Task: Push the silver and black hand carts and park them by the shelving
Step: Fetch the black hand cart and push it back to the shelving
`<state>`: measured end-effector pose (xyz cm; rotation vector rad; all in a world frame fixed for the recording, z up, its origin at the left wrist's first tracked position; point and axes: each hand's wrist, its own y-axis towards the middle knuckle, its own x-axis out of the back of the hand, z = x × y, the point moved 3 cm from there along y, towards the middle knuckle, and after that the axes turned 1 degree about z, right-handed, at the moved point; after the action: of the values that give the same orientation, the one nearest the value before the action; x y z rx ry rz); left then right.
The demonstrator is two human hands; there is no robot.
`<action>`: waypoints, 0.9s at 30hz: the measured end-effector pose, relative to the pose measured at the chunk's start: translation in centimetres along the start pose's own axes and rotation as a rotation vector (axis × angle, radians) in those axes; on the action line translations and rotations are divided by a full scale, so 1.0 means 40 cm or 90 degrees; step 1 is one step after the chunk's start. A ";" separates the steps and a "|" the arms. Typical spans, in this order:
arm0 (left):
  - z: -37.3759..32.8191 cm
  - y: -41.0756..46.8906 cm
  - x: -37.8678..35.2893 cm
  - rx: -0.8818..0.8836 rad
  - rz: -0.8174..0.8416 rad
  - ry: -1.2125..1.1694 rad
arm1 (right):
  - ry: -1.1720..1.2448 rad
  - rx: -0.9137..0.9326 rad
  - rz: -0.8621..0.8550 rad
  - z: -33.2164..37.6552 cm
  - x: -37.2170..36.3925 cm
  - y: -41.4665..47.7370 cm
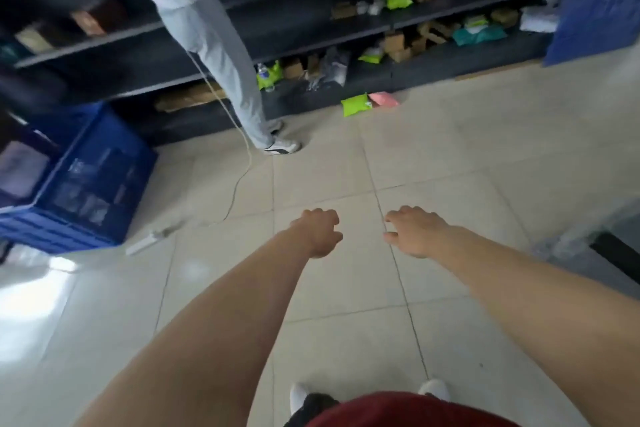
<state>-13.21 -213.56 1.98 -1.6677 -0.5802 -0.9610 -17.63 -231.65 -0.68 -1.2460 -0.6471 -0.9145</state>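
Observation:
Both my arms reach forward over the tiled floor. My left hand has its fingers curled loosely and holds nothing. My right hand is held palm down with fingers apart, also empty. Dark shelving with parcels runs across the back. No hand cart is clearly in view; a blurred grey and black shape sits at the right edge and I cannot tell what it is.
A person in light grey trousers stands by the shelving. Blue crates stand at the left, another blue crate at upper right. A cable and power strip lie on the floor. Green and pink parcels lie by the shelf base.

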 end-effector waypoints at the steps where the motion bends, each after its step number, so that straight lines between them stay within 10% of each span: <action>1: 0.069 -0.032 -0.008 0.031 -0.005 -0.018 | -0.014 0.026 0.009 0.069 -0.001 0.016; 27: 1.549 -1.103 -0.428 0.680 -0.137 -0.462 | -0.316 0.607 0.093 1.918 -0.353 0.054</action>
<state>-38.02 -139.77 6.11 -0.9110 -1.4640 -0.0378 -18.00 -153.73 3.71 -0.6155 -1.1846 -0.0866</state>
